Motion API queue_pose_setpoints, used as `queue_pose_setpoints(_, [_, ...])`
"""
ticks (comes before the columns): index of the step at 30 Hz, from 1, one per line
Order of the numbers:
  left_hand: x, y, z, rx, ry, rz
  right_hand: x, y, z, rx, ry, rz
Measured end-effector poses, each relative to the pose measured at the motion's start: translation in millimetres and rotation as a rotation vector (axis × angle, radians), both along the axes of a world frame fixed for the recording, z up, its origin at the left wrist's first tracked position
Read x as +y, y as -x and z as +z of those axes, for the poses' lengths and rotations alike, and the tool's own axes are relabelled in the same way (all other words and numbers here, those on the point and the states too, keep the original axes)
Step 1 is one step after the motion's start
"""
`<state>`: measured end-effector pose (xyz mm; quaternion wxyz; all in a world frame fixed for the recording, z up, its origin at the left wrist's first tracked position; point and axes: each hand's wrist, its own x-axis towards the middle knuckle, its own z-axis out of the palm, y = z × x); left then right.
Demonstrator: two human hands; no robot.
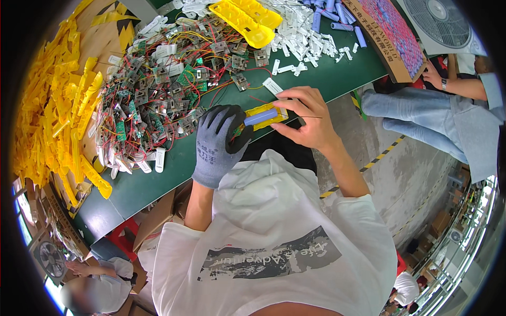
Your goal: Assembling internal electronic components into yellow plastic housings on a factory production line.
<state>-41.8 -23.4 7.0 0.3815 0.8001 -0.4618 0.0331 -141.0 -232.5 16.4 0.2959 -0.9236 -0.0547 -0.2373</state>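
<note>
My left hand [217, 145], in a grey-blue glove with dark fingertips, grips the left end of a yellow plastic shell [269, 123] at the table's near edge. A blue-purple cylindrical battery cell [260, 117] lies lengthwise in that shell. At the shell's other end is my bare right hand [312, 118], thumb and fingers pinched around it. Something thin and dark sticks out past the right fingers; I cannot tell what it is. Just beyond the right fingertips lies a white plastic piece [272, 86]. My left fingers hide part of the shell.
A heap of wired circuit boards [158, 89] covers the green table [337, 87]. Yellow shells [58, 121] pile up at left; more yellow shells [253, 21], white plastic parts [303, 39] and battery cells [337, 16] lie behind. A cardboard box [392, 45] stands right, near a seated person [421, 113].
</note>
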Motion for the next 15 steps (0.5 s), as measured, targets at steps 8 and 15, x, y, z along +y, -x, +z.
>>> queue_pose_setpoints(8, [3, -4, 6, 0.053, 0.007, -0.032, 9, -24, -2, 0.041, -0.024, 0.169])
queue_pose_setpoints(15, [0, -2, 3, 0.049, 0.023, -0.041, 7, -20, -19, -0.081, -0.066, 0.172])
